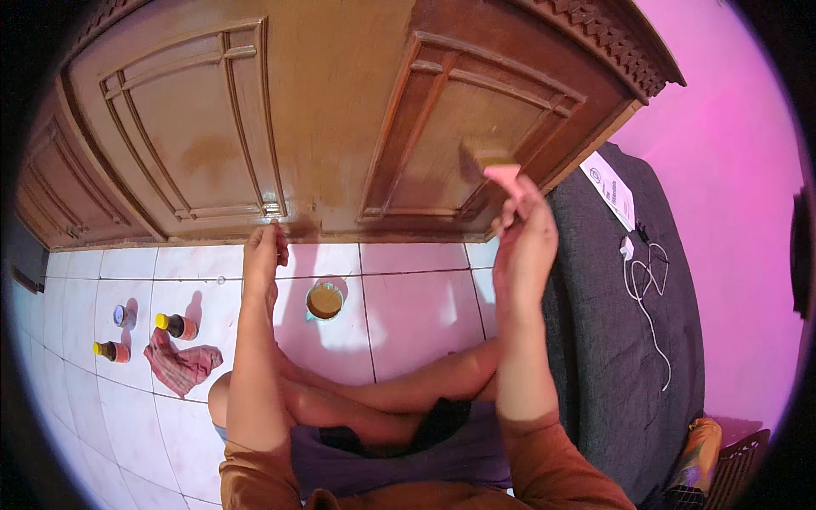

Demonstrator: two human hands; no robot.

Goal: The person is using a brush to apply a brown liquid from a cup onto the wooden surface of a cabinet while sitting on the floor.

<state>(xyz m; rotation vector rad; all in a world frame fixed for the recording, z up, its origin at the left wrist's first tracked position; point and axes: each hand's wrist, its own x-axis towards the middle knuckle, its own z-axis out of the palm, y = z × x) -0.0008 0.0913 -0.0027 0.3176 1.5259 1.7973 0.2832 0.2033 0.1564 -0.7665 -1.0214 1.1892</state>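
My right hand (529,223) is closed round the pink handle of a paintbrush (501,172). The brush's bristles are at the right carved panel (463,127) of a brown wooden cabinet (340,110), blurred there. The panel's middle looks lighter than its reddish-brown frame. With fingers curled together, my left hand (265,255) is at the cabinet's lower edge, below the left panel (170,127); whether it grips anything is hidden. Between my arms, a light cup (310,314) of brown liquid (325,300) stands on the tiles.
On the left floor (68,297) are two dark yellow-capped bottles (177,325), a small jar (123,315) and a crumpled reddish cloth (180,364). At right, a dark grey cushion (612,340) bears a printed sheet (609,189) and a white charger cable (650,319). My crossed legs are below.
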